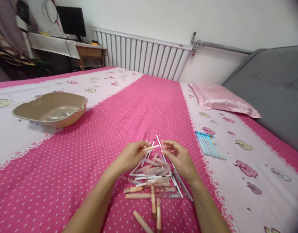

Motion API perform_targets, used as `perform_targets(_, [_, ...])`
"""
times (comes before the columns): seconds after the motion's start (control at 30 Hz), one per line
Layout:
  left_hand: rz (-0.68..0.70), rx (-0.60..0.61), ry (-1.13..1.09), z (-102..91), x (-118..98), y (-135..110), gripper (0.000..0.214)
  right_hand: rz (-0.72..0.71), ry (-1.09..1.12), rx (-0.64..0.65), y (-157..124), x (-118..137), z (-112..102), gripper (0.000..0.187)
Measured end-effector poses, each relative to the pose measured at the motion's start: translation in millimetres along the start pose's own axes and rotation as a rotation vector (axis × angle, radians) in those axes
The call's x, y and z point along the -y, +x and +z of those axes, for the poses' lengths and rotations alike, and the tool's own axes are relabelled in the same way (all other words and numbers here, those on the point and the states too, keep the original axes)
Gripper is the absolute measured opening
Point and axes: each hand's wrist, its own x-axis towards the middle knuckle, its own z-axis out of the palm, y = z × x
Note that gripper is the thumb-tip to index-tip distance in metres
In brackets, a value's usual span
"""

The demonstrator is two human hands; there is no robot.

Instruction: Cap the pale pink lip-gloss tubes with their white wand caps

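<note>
- The left hand [131, 156] and right hand [179, 157] meet over a loose heap of thin white sticks and peach-coloured cosmetic tubes [152, 181] lying on the pink polka-dot bedspread [95, 145].
- The left hand's fingers are curled around one slim pale stick [152, 148], held level; the right hand's fingertips are pinched at or just beside its far end, though whether they grip it or a separate small piece I cannot tell.
- As a judgement, the work looks partly done: a neat row of light blue pens [209, 145] lies together to the right, near the heap, while the heap itself remains jumbled and sizeable.
- A shallow beige plastic basin [50, 110] sits well apart to the left, with a few pale bits inside, too small to identify.
- A pink satin pillow [222, 100] rests by the grey padded headboard [272, 84]; a white radiator [144, 56] lines the wall.
- Nothing blocks the hands; only crossed, overlapping sticks could snag.
</note>
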Motion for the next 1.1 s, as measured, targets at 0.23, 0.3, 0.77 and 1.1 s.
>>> perform_targets(0.23, [0.018, -0.003, 0.075, 1.4, 2.9, 1.2, 0.026, 0.041, 0.005, -0.046, -1.4, 0.6, 0.4, 0.019])
perform_targets(0.3, [0.011, -0.002, 0.098, 1.4, 3.0, 1.3, 0.026, 0.040, -0.014, -0.049, -1.9, 1.9, 0.5, 0.018])
perform_targets(0.77, [0.003, 0.017, 0.122, 1.8, 2.5, -1.0, 0.027, -0.109, -0.109, -0.047, -1.9, 3.0, 2.0, 0.010])
perform_targets(1.1, [0.053, 0.084, 0.135, 1.7, -2.8, -3.0, 0.027, -0.179, -0.166, 0.059, -2.8, 5.8, 2.9, 0.010])
